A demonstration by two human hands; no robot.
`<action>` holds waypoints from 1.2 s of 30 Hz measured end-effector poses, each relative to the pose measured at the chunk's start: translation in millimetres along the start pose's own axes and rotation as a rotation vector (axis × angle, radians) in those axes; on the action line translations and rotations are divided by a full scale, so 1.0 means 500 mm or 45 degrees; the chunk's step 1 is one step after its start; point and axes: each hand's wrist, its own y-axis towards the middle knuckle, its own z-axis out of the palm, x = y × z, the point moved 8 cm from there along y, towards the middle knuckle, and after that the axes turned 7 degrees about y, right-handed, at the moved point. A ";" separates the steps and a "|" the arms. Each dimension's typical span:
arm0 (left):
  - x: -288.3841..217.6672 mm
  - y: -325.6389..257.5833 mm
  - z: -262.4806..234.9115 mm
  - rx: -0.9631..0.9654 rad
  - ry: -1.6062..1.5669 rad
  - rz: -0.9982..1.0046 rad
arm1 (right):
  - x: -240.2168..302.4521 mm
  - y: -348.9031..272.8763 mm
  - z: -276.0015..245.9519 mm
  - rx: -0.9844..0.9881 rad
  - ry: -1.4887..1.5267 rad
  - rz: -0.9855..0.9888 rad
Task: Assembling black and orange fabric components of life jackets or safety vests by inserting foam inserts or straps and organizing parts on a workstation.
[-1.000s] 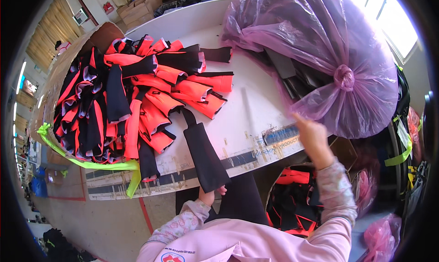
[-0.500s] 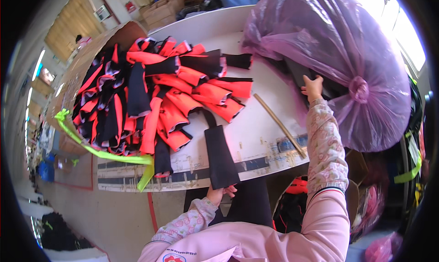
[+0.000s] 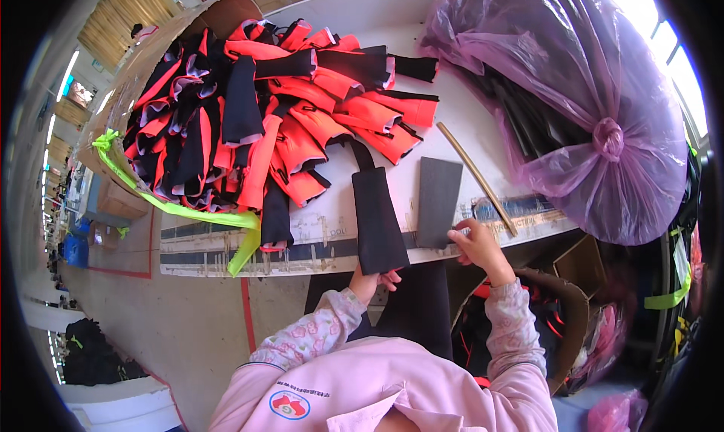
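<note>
A black tapered fabric sleeve (image 3: 379, 222) lies over the front edge of the white table. At its lower end is my left hand (image 3: 369, 283), its fingers closed at the hem and partly hidden beneath. To the right, my right hand (image 3: 483, 249) pinches the lower corner of a flat dark grey rectangular sheet (image 3: 439, 198), which rests on the table beside the sleeve. A large pile of orange-and-black fabric sleeves (image 3: 294, 115) covers the left part of the table. The purple plastic bag (image 3: 603, 78), knotted and torn open, shows dark flat pieces (image 3: 528, 111) inside.
A brass-coloured strip (image 3: 477, 179) lies right of the grey sheet on the white table (image 3: 407, 149). Yellow-green tape (image 3: 188, 215) runs along the pile's near-left edge, by a cardboard wall (image 3: 121, 123). Below right stands a cardboard box (image 3: 573, 311) with dark and orange items.
My right hand has come back from the bag's opening toward me, bringing the grey sheet beside the black sleeve. My left hand stays at the sleeve's lower end. The view has shifted.
</note>
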 end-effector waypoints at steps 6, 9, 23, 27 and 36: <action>0.010 -0.014 -0.002 0.014 -0.050 0.041 | 0.178 0.014 -0.027 -0.517 -0.738 -1.028; 0.018 -0.024 -0.005 -0.022 -0.042 0.010 | 0.194 0.102 0.041 -0.486 -1.235 -1.279; -0.056 -0.020 -0.001 -0.001 0.043 -0.083 | 0.283 -0.280 -0.120 0.075 -0.494 -0.857; -0.012 0.012 0.019 0.004 -0.001 -0.127 | 0.232 -0.421 -0.039 -0.021 -0.541 -1.091; -0.035 0.022 -0.054 0.396 -0.403 0.430 | 0.191 -0.458 0.110 -0.196 -0.756 -1.458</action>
